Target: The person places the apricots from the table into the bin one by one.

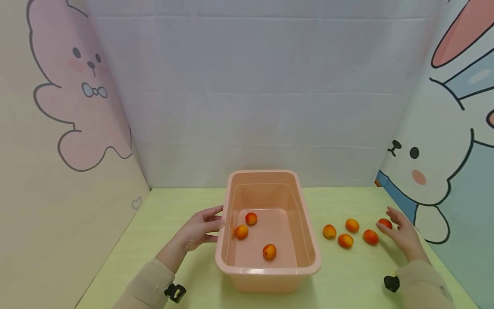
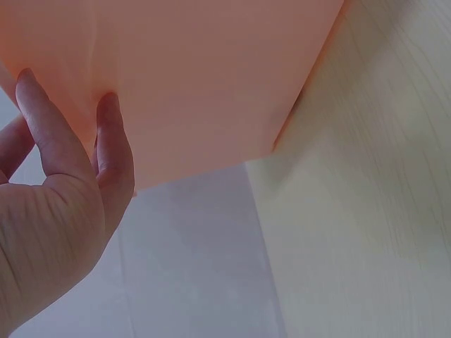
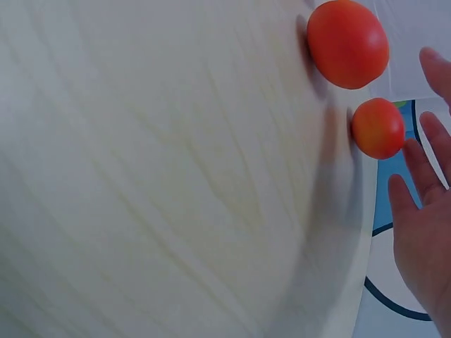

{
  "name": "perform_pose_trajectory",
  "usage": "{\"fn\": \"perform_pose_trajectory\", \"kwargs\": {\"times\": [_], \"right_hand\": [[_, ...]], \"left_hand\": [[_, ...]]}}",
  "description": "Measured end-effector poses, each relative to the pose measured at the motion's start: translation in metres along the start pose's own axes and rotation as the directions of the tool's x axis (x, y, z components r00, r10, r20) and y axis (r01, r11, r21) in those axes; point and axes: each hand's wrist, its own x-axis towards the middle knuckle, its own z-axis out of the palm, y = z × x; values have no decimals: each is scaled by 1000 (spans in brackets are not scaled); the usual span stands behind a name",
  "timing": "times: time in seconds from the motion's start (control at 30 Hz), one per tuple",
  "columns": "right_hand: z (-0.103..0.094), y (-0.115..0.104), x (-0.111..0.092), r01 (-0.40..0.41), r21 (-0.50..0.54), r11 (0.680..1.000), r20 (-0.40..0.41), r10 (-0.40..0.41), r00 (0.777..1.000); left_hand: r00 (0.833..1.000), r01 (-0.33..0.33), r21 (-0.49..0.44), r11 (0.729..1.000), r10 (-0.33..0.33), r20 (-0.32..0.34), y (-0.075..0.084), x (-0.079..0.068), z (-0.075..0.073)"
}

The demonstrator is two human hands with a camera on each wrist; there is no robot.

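My left hand (image 1: 200, 227) touches the left side of a peach-coloured plastic basin (image 1: 307, 214), its fingertips right at the rim. In the left wrist view, fingers (image 2: 109, 134) rest near the outer wall (image 2: 204, 84). Three orange-red tomatoes lie in the basin: one toward the back (image 1: 251, 219), one by the left wall (image 1: 242, 232), one nearer the front (image 1: 269, 252). At the far right, my right hand (image 1: 403, 234) reaches beside a red tomato (image 1: 385, 223), thumb and fingers spread. Fingertips come close to that tomato (image 3: 378, 128) in the right wrist view.
More tomatoes lie on the pale wooden table (image 1: 185, 201) right of the basin: a red one (image 1: 370, 237) and orange ones (image 1: 345, 240), (image 1: 352, 225), (image 1: 329, 231). A white back wall (image 1: 266, 94) and side walls with cartoon animals enclose the table. The right wall (image 1: 471, 214) stands close to my right hand.
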Motion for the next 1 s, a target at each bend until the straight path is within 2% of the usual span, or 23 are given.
{"fn": "perform_pose_trajectory", "kwargs": {"times": [0.23, 0.4, 0.8, 1.0], "right_hand": [[2, 9, 0, -118, 28, 993, 22, 117, 993], [1, 13, -1, -161, 36, 986, 40, 160, 986], [0, 19, 0, -161, 25, 987, 61, 159, 985], [3, 19, 1, -131, 1, 991, 56, 131, 990]], "left_hand": [[1000, 5, -4, 1000, -5, -5, 0, 0, 0], [1000, 19, -5, 1000, -19, -11, 0, 0, 2], [1000, 8, -15, 1000, -7, 9, 2, -1, 1], [1000, 2, -20, 1000, -1, 21, 2, 0, -1]]}}
